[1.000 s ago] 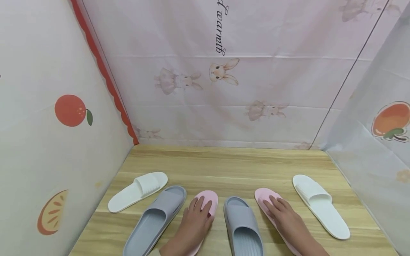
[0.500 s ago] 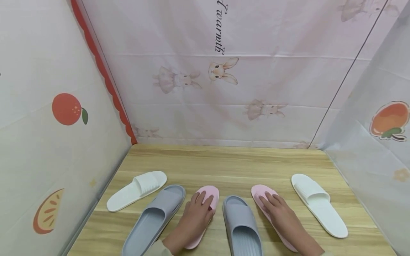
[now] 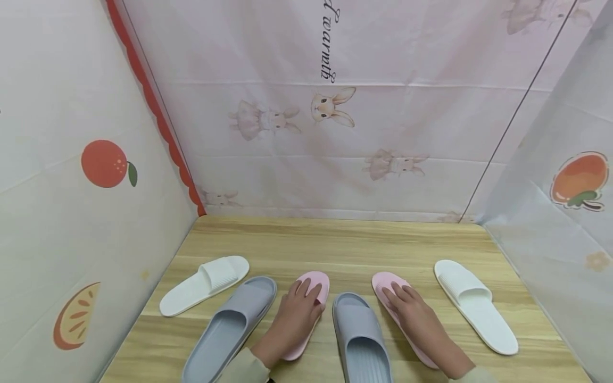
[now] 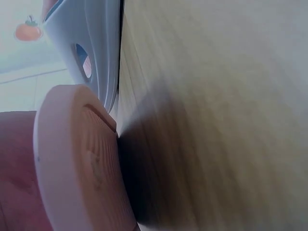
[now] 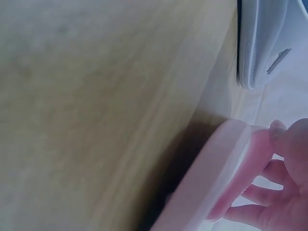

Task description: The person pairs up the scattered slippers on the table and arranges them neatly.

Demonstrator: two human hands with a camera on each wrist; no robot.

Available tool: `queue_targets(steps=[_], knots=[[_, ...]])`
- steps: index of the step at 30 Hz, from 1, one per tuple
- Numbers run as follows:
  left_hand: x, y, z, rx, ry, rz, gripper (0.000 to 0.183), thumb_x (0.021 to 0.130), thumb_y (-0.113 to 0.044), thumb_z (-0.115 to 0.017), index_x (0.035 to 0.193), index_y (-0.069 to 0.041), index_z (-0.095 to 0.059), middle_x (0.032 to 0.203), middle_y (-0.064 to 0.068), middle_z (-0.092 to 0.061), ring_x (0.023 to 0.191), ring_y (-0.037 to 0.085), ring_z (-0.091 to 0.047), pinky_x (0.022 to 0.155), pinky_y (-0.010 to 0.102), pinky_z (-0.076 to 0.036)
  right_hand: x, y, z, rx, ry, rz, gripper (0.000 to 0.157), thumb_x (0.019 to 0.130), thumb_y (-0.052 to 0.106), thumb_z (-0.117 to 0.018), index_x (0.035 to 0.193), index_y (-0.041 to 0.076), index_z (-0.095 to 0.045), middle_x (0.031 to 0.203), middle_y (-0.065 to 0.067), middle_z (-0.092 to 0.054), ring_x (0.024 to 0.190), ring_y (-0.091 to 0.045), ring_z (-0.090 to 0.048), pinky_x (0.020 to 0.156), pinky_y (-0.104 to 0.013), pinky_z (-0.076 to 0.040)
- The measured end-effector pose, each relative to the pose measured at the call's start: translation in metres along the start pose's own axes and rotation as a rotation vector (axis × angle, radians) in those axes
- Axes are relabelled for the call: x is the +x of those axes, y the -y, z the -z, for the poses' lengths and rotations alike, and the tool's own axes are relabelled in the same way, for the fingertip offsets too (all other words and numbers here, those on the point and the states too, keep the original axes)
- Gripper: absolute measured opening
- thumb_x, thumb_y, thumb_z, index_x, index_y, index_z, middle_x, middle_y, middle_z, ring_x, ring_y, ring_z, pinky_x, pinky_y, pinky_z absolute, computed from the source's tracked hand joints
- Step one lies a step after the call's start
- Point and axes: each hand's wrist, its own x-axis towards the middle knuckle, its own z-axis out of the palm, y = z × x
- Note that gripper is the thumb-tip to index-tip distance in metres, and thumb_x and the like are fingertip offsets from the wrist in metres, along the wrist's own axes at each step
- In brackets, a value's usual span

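Observation:
My left hand [image 3: 299,314] grips a pink slipper [image 3: 320,281] over its strap, fingers spread across the top. The right hand [image 3: 416,316] holds a matching pink slipper [image 3: 383,281] the same way; its thumb lies at the strap's side in the right wrist view. Both toes point toward the back wall. In the left wrist view, part of the slipper's ridged sole [image 4: 98,168] shows, with a dark gap beneath it. Between the hands lies a grey slipper [image 3: 361,322]; another grey slipper [image 3: 249,300] is left of my left hand. The palms and most of both straps are hidden.
A white slipper [image 3: 220,274] lies at the left of the wooden tabletop [image 3: 335,239], and its pair, another white slipper [image 3: 493,319], at the right. Printed cloth walls [image 3: 287,186] enclose the back and both sides.
Both hands have moved forward with the pink slippers, toward the back wall. The right one has also shifted a little left. The grey and white slippers have stayed in place.

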Motion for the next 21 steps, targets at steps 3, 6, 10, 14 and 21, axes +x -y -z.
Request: queue_targets(steps=[3, 6, 10, 14, 21], knots=[[0.005, 0.000, -0.002, -0.001, -0.004, 0.003, 0.049, 0.104, -0.040, -0.052, 0.147, -0.017, -0.052, 0.154, 0.016, -0.044, 0.141, 0.042, -0.039, 0.105, 0.062, -0.041, 0.004, 0.001, -0.001, 0.007, 0.005, -0.015, 0.048, 0.080, 0.001, -0.078, 0.127, 0.011, -0.071, 0.126, -0.021, -0.068, 0.106, -0.045, -0.065, 0.075, -0.055, -0.058], [0.010, -0.001, -0.004, 0.001, -0.015, 0.007, 0.049, 0.104, -0.040, -0.052, 0.147, -0.017, -0.052, 0.154, 0.015, -0.045, 0.141, 0.041, -0.040, 0.105, 0.062, -0.041, 0.007, 0.001, -0.002, 0.015, 0.019, -0.033, 0.048, 0.081, 0.001, -0.078, 0.127, 0.011, -0.070, 0.127, -0.021, -0.067, 0.108, -0.045, -0.065, 0.077, -0.056, -0.058], [0.014, -0.002, -0.007, 0.015, -0.037, 0.002, 0.049, 0.103, -0.039, -0.054, 0.147, -0.016, -0.052, 0.152, 0.016, -0.047, 0.139, 0.041, -0.042, 0.104, 0.062, -0.042, 0.012, 0.002, -0.004, 0.028, 0.042, -0.046, 0.046, 0.083, 0.002, -0.077, 0.128, 0.011, -0.070, 0.129, -0.021, -0.067, 0.111, -0.045, -0.064, 0.085, -0.057, -0.056], [0.018, -0.005, -0.008, 0.031, -0.036, -0.003, 0.049, 0.103, -0.037, -0.055, 0.147, -0.015, -0.052, 0.152, 0.017, -0.047, 0.139, 0.041, -0.042, 0.105, 0.061, -0.042, 0.016, 0.001, -0.005, 0.028, 0.041, -0.045, 0.045, 0.083, 0.002, -0.077, 0.127, 0.011, -0.070, 0.128, -0.022, -0.067, 0.110, -0.045, -0.064, 0.087, -0.056, -0.055], [0.025, -0.007, -0.009, 0.028, -0.039, 0.010, 0.049, 0.103, -0.037, -0.055, 0.147, -0.014, -0.052, 0.151, 0.018, -0.047, 0.138, 0.041, -0.042, 0.103, 0.061, -0.043, 0.022, -0.002, -0.012, -0.001, -0.001, 0.023, 0.045, 0.081, 0.001, -0.077, 0.124, 0.007, -0.071, 0.123, -0.024, -0.068, 0.106, -0.043, -0.066, 0.093, -0.054, -0.053]])
